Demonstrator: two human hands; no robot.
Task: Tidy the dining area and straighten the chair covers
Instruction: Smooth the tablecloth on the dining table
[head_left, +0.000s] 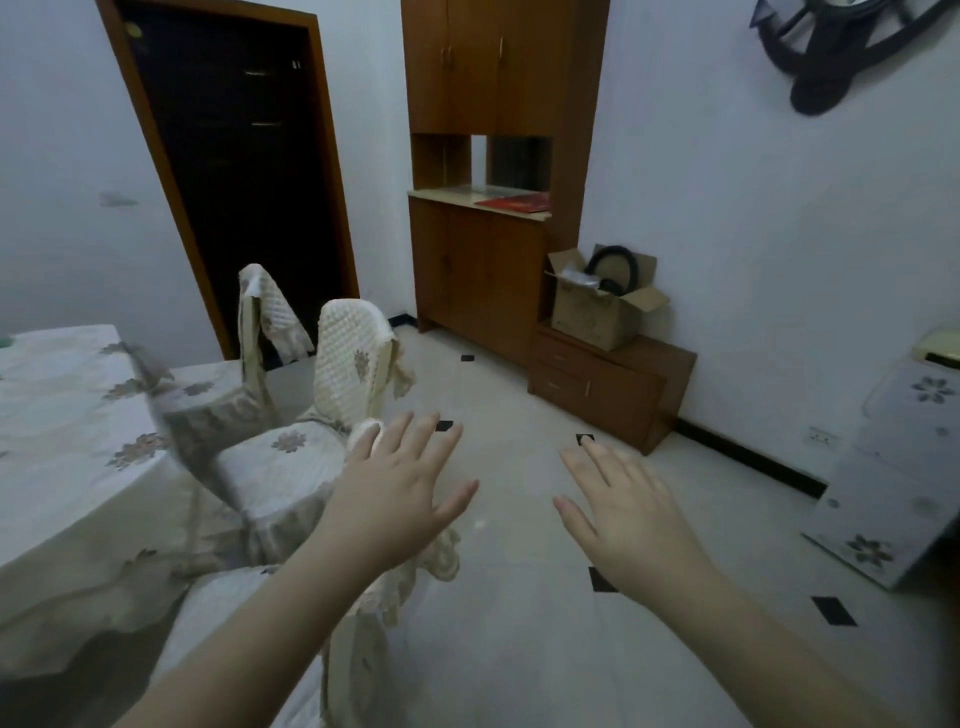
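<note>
Three chairs with cream floral covers stand along the right side of the dining table (57, 415). The far chair's back cover (272, 312) hangs crooked and bunched. The middle chair's quilted back cover (350, 364) sits upright, with a loose flap on its right. The nearest chair (363, 597) is partly hidden under my left arm. My left hand (400, 493) hovers flat with spread fingers over the nearest chair's back, holding nothing. My right hand (628, 509) is stretched out flat above the tiled floor, apart from any chair.
A tall wooden cabinet (483, 270) stands against the back wall beside a dark doorway (244, 171). A low wooden drawer unit (608, 389) carries an open cardboard box (602, 306). A floral-covered appliance (898, 467) stands at the right. Tiled floor lies between.
</note>
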